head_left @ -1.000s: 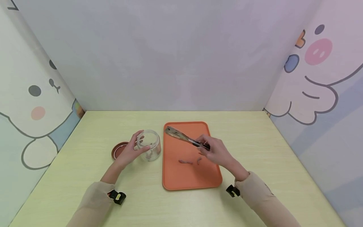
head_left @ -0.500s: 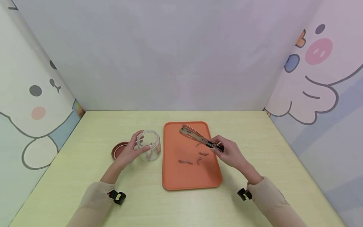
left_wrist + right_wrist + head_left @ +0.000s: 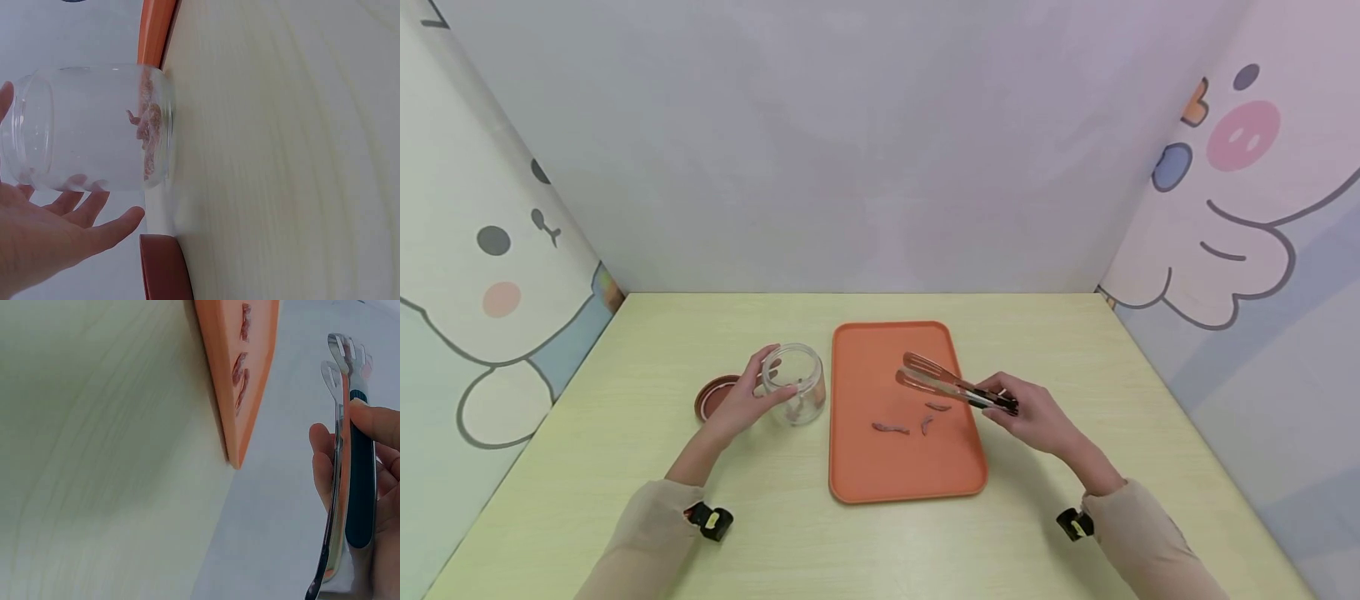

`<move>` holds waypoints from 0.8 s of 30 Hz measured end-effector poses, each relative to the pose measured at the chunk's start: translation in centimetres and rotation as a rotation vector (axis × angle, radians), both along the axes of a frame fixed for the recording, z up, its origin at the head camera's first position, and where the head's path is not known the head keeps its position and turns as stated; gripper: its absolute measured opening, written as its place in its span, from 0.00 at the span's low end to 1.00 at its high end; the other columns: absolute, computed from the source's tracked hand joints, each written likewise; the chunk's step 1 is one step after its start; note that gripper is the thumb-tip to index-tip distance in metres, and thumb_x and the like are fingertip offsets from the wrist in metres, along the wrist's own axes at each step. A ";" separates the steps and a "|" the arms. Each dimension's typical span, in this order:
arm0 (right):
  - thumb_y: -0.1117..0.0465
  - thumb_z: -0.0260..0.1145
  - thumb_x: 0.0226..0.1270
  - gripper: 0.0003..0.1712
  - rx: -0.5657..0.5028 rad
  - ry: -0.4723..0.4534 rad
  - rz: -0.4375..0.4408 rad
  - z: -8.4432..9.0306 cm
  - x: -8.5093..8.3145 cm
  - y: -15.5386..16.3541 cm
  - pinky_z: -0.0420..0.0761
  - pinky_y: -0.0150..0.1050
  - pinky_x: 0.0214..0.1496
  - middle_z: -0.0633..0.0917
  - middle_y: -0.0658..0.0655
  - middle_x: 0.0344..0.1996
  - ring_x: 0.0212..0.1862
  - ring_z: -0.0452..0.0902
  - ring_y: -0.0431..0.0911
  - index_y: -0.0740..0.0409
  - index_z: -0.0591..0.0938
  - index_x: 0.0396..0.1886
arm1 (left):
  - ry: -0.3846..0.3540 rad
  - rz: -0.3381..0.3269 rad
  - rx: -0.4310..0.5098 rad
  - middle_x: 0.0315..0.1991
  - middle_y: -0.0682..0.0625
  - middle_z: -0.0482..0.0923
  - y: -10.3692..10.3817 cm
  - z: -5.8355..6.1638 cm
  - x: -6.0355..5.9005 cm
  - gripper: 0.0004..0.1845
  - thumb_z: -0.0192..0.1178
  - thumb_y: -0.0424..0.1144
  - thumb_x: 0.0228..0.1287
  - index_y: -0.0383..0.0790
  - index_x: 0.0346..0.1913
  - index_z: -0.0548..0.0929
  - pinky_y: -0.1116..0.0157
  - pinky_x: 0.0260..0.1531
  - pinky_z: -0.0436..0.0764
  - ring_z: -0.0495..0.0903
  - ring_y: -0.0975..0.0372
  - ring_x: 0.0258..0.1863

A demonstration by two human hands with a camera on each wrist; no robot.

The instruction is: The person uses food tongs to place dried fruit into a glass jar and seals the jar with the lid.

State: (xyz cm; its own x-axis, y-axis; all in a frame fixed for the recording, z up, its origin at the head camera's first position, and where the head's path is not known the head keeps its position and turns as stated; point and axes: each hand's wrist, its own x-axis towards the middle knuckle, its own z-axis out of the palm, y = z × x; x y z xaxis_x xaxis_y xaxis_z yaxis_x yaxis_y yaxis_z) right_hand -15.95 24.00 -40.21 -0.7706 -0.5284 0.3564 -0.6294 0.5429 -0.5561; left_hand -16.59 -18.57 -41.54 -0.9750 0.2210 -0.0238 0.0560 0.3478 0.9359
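While the left hand is cupping the side of the glass jar, the right hand is gripping a pair of metal tongs by the dark handle end.

Left hand: fingers are curving round the jar's wall near the mouth, thumb up by the rim. In the left wrist view the fingers are lying against the glass, fairly straight, so it is a loose hold rather than a tight clamp. The jar is standing upright on the table, just left of the orange tray, open at the top. A few reddish-brown strips are sitting at its bottom.

Right hand: fingers and thumb are closing on the tongs' handle. The tong arms are pointing up-left over the right half of the tray, tips slightly apart, not touching the tray surface as far as the head view shows. Nothing is showing between the tips.

On the tray: three small reddish-brown strips are lying near the middle, below and left of the tong tips; a possible fourth by the tips is too small to call.

A brown lid is lying flat on the table just left of the jar, partly behind the left hand. Hands are sitting well apart, the tray between them.
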 end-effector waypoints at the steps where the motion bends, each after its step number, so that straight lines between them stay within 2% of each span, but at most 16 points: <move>1: 0.68 0.66 0.53 0.17 0.006 -0.011 0.010 -0.1 0.1 0.2 0.70 0.32 0.22 0.79 0.45 0.31 0.25 0.71 0.37 0.53 0.76 0.43 | 0.000 0.001 0.002 0.64 0.37 0.51 0.0 0.0 0.0 0.41 0.58 0.46 0.58 0.49 0.67 0.45 0.45 0.52 0.58 0.50 0.42 0.61; 13: 0.65 0.65 0.54 0.15 0.079 -0.149 0.132 -0.3 1.1 1.2 0.69 0.31 0.21 0.78 0.45 0.30 0.22 0.67 0.38 0.52 0.76 0.43 | 0.002 0.003 0.002 0.64 0.37 0.51 0.0 -0.1 -0.1 0.41 0.58 0.46 0.58 0.49 0.67 0.45 0.45 0.52 0.59 0.50 0.43 0.61; 18: 0.66 0.65 0.55 0.15 0.102 -0.161 0.174 -0.7 1.2 1.2 0.69 0.30 0.21 0.78 0.45 0.29 0.22 0.67 0.38 0.52 0.76 0.42 | -0.001 0.005 -0.004 0.64 0.38 0.51 0.0 -0.1 -0.1 0.41 0.58 0.47 0.57 0.49 0.67 0.45 0.45 0.51 0.59 0.50 0.43 0.61; 24: 0.69 0.65 0.53 0.15 0.130 -0.151 0.181 -1.2 1.3 1.1 0.71 0.33 0.25 0.79 0.46 0.29 0.26 0.69 0.38 0.52 0.76 0.40 | -0.013 0.010 -0.005 0.64 0.38 0.52 0.0 -0.1 -0.2 0.41 0.59 0.46 0.57 0.49 0.68 0.45 0.45 0.52 0.59 0.50 0.43 0.61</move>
State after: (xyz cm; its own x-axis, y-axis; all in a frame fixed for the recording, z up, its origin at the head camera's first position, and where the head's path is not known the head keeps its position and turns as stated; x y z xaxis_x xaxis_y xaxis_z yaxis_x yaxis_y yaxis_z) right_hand -14.70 25.09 -41.42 -0.6988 -0.6960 0.1650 -0.6380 0.5022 -0.5837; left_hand -16.76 -18.61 -41.68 -0.9768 0.2107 -0.0378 0.0401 0.3533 0.9346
